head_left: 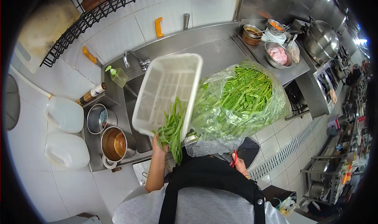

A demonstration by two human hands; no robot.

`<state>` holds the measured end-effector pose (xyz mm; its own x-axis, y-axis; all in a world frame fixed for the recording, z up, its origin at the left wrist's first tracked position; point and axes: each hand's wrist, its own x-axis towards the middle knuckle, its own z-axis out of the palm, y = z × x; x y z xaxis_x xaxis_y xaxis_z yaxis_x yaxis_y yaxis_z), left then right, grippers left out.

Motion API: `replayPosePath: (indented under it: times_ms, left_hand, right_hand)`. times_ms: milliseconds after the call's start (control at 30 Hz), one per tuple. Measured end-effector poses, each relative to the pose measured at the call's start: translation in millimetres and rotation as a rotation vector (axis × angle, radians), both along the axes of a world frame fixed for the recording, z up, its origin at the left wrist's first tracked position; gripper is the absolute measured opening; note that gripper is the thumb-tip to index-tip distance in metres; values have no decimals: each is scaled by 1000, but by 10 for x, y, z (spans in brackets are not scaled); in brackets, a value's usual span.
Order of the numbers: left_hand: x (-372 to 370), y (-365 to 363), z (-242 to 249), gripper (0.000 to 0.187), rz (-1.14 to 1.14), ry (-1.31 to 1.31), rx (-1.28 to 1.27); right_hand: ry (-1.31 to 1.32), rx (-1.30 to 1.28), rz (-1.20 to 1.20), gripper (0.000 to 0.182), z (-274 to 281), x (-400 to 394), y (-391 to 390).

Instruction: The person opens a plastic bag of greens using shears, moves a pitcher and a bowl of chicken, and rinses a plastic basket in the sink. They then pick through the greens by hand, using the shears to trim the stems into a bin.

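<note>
Green bunch [171,130] — lengthwise toward apron [212,172]

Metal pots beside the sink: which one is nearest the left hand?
The pot with the brown inside, lower in view, is nearest the left hand. The other pot is farther up.

bag [232,125]: plastic, glossy, crinkled | tub [169,78]: smooth plastic | counter [212,49]: satin metal | tap [145,64]: shiny metal | apron [214,175]: matt cloth
</note>
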<state>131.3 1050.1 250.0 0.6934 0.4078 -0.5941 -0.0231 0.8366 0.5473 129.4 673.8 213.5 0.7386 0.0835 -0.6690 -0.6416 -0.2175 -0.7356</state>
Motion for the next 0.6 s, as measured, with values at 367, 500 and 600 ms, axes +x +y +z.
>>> replayPosePath:
  times_ms: [367, 500, 600]
  left_hand:
    - [144, -69, -709, 32, 148, -32, -105]
    - [253, -13, -159, 75, 87, 71, -214]
    - [197, -162, 219, 78, -113, 80, 313]
  right_hand:
    - [84, 67, -3, 51, -8, 33, -215]
    - [40, 97, -109, 52, -47, -66, -294]
    - [11, 99, -225, 54, -129, -148, -385]
